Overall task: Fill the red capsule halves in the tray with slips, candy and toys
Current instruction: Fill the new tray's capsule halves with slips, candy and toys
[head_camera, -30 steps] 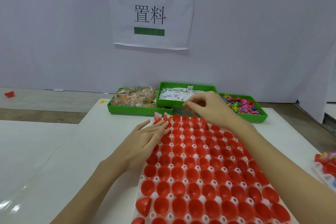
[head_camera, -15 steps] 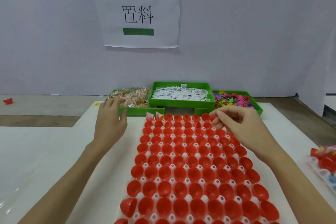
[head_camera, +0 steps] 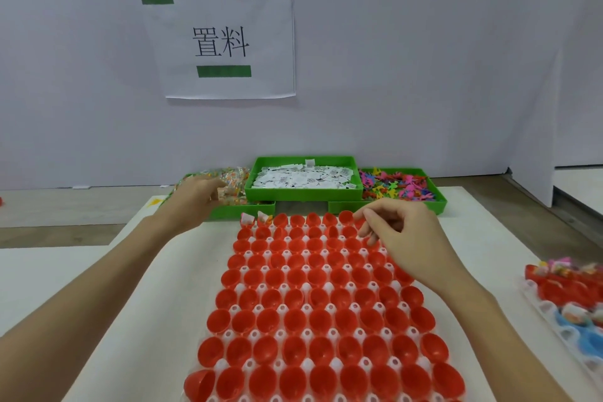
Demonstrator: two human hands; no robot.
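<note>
A white tray (head_camera: 306,287) of open red capsule halves (head_camera: 295,320) fills the table's middle. Two capsules at the far left corner (head_camera: 248,219) hold wrapped pieces. Behind the tray stand three green bins: candy (head_camera: 233,181), paper slips (head_camera: 301,178) and coloured toys (head_camera: 396,184). My left hand (head_camera: 195,194) reaches into the candy bin, its fingertips in the pile; whether it holds any candy is hidden. My right hand (head_camera: 401,232) hovers over the tray's far right rows with fingers bunched and pointing down, pinching slips that barely show.
A second tray (head_camera: 567,290) with filled red and blue capsules lies at the right edge. One red half (head_camera: 199,385) lies tipped at the near left corner of the main tray. A paper sign (head_camera: 225,42) hangs on the wall.
My left hand left the tray's far left corner and moved up into the candy bin. My right hand came back from the slip bin and lowered over the tray's far right rows.
</note>
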